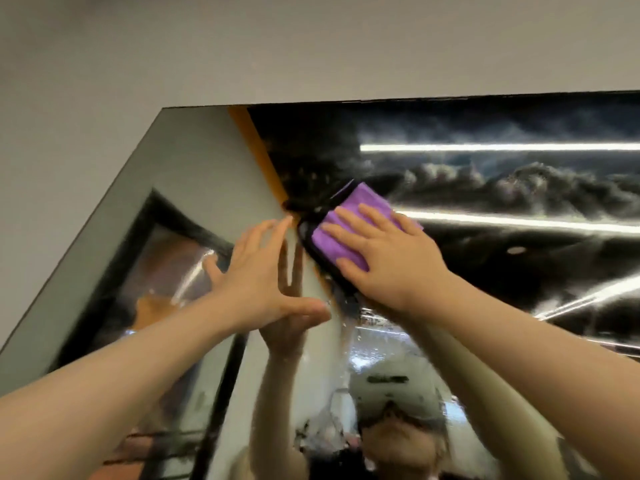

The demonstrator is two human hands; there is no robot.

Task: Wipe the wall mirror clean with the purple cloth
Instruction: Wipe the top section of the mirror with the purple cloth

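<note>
Here the right hand (381, 251) presses the purple cloth (349, 226) flat-fingered on the mirror (519, 188); left hand (256, 271) spread.

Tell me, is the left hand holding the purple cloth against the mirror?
No, the right hand presses the purple cloth flat on the mirror, while the left hand is spread open with no cloth.

Wall mirror (519, 188) mounted on grey wall (242, 46). Purple cloth (349, 226) pressed flat against glass, below mirror's top edge; smeared streaks alongside cloth.
</note>
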